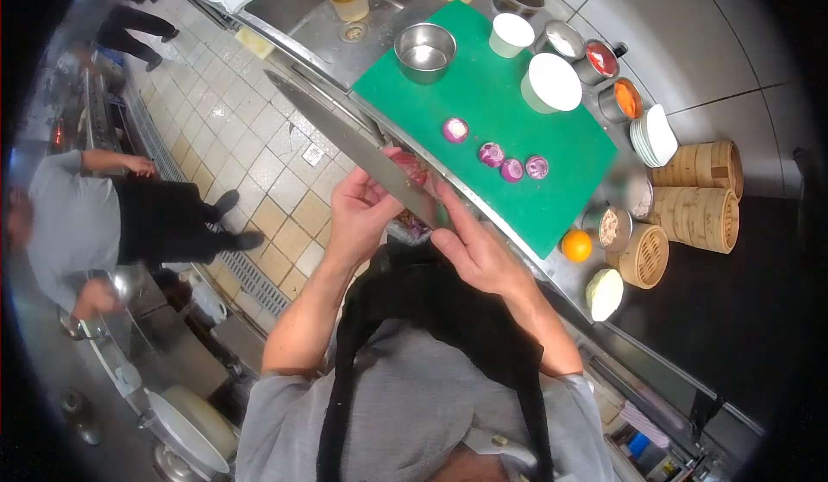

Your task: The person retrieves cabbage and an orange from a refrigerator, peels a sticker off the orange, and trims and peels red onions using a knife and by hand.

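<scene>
A large kitchen knife (345,141) is held in front of my body, its tip toward the upper left. My right hand (474,253) grips its wide rear end, index finger and thumb on either side; the handle is hidden. Beside the blade, my left hand (362,215) has curled fingers, partly covered by the knife, and I cannot make out its hold. A reddish, onion-like piece (411,168) shows behind the blade between the hands. Purple scraps in clear plastic (410,223) lie below. On the green cutting board (414,107) are several peeled red onions (491,155).
A steel bowl (425,53) and white tubs (552,83) stand on the board. Along the wall are ingredient containers (601,59), stacked dishes (653,137), bamboo steamers (694,219), an orange (576,245) and cabbage (604,294). A co-worker (78,215) stands across the tiled aisle.
</scene>
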Demonstrator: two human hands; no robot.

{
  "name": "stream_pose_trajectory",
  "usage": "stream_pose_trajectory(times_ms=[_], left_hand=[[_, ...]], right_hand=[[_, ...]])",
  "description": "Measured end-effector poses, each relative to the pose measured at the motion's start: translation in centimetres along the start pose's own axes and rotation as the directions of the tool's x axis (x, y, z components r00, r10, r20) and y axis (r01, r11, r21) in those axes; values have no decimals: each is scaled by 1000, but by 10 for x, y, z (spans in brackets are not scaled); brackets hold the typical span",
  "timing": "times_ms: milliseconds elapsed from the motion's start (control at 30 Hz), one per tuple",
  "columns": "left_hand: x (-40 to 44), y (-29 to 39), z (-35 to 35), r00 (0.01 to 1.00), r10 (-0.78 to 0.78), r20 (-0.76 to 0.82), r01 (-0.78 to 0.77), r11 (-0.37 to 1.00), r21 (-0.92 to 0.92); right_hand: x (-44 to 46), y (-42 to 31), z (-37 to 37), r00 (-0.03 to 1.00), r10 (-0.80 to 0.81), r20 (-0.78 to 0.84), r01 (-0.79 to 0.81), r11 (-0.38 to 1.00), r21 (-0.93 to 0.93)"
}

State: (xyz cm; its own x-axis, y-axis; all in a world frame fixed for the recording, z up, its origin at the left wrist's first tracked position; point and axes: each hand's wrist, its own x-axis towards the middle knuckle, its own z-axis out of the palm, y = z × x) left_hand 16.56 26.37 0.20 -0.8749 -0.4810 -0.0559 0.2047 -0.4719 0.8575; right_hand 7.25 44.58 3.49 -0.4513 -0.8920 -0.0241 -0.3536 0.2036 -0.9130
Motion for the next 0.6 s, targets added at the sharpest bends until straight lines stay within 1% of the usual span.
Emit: stream_pose_trajectory(times_ms=[67,133,167,233,267,333,467,533,567,600], left_hand=[[0,2,-1,1000,20,-5,-20,999,25],[0,9,0,999,5,-40,-1,997,81],[1,10,0,999,6,-43,-2,997,82],[3,14,-1,999,-19,-31,23,994,110],[2,15,0,999,-20,-31,24,993,113],[0,18,3,998,-58,-24,61,988,140],[-6,17,10,994,-104,-18,106,983,148],[-14,7,15,997,-58,-53,66,985,161],[-12,6,14,997,-60,-51,67,985,160],[-9,7,9,995,-78,-57,86,985,149]], right_hand=[[-2,2,2,1000,-23,-18,23,1000,-17],[-6,4,2,999,32,-3,-32,998,-56],[-8,6,3,1000,31,-1,-30,998,-55],[-13,13,6,998,-66,-24,66,997,28],[-14,12,5,998,-66,-24,67,997,31],[-17,11,3,996,79,34,-82,991,101],[-21,16,4,991,126,36,-129,985,113],[-20,15,2,970,225,95,-242,941,239],[-20,16,1,970,227,92,-243,940,238],[-20,17,2,974,210,87,-226,934,278]])
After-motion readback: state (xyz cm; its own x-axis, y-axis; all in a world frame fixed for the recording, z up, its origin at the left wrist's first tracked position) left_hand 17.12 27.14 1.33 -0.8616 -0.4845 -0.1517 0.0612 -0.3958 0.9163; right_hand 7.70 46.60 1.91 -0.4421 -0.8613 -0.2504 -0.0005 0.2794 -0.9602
